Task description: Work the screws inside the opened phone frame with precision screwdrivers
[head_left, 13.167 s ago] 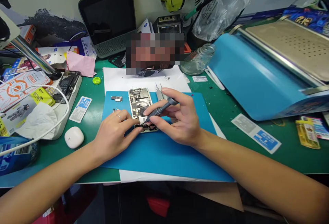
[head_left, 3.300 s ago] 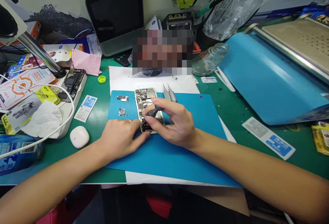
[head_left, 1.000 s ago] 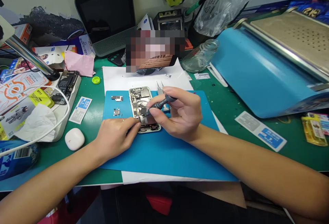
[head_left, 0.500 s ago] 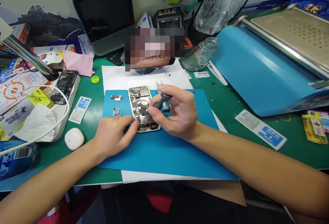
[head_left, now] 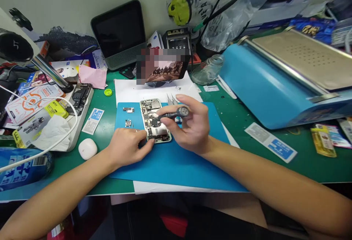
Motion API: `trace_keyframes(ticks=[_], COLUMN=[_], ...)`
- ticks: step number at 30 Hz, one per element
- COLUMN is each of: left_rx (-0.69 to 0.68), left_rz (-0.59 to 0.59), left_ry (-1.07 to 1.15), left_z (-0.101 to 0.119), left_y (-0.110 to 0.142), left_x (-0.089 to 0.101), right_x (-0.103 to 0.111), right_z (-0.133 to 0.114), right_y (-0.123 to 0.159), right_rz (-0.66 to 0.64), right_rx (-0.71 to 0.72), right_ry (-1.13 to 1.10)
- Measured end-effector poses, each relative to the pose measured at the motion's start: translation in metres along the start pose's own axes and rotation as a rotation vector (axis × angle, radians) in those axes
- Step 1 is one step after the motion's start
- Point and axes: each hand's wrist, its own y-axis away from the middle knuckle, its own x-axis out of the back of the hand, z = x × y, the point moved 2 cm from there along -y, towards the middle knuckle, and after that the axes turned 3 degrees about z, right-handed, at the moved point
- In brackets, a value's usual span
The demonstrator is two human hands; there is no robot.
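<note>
An opened phone (head_left: 154,119) lies with its insides showing on a blue mat (head_left: 170,159). My right hand (head_left: 189,126) is closed round a dark screwdriver (head_left: 173,114), whose tip points left into the phone's middle. My left hand (head_left: 128,145) rests on the mat with its fingertips pressed against the phone's lower left corner; a ring shows on one finger. Two small metal parts (head_left: 128,110) lie on the mat left of the phone. Two more screwdrivers (head_left: 171,100) lie just behind my right hand.
A dark speaker screen (head_left: 119,34) and a propped phone (head_left: 162,67) stand at the back. A glass jar (head_left: 207,70) and a big blue machine (head_left: 275,82) fill the right. Left: another opened phone (head_left: 79,97), white cable (head_left: 41,152), white earbud case (head_left: 87,148), lamp arm (head_left: 49,72).
The camera has pulled back and tilted up. My right hand has laid the screwdriver flatter, its tip now further up the phone. My left hand stays at the phone's lower corner.
</note>
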Motion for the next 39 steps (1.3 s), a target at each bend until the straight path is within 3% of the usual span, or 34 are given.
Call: trace_keyframes(ticks=[2,6,9,14,16,19,22,31,39], left_rx=[-0.025,-0.085,-0.177,-0.466,-0.527,-0.491,-0.409,-0.360,-0.331], left_rz=[0.000,0.017,0.020,0.012,-0.058,-0.193,-0.245,-0.283,-0.253], left_ry=[-0.011,-0.032,-0.029,-0.037,-0.116,-0.214,-0.317,-0.380,-0.390], left_z=[0.000,-0.002,0.005,0.053,0.076,0.096,0.096,0.085,0.084], left_y=[0.000,0.002,0.006,0.020,0.028,0.037,0.044,0.045,0.044], left_x=[0.001,0.001,-0.002,-0.006,-0.008,-0.015,-0.025,-0.035,-0.036], right_x=[0.016,0.052,0.070,0.064,0.060,0.062,0.070,0.078,0.076], right_z=[-0.002,0.012,0.031,0.045,0.045,0.047,0.052,0.062,0.059], right_y=[-0.009,-0.014,-0.002,0.015,0.016,0.014,0.011,0.013,0.013], right_rz=[0.000,-0.311,-0.360,-0.420,-0.428,-0.427,-0.409,-0.561,-0.672], right_rx=[0.013,0.096,0.115,0.035,0.019,-0.021,-0.084,-0.187,-0.171], right_ry=[0.129,0.355,0.494,0.458,0.436,0.438,0.488,0.551,0.522])
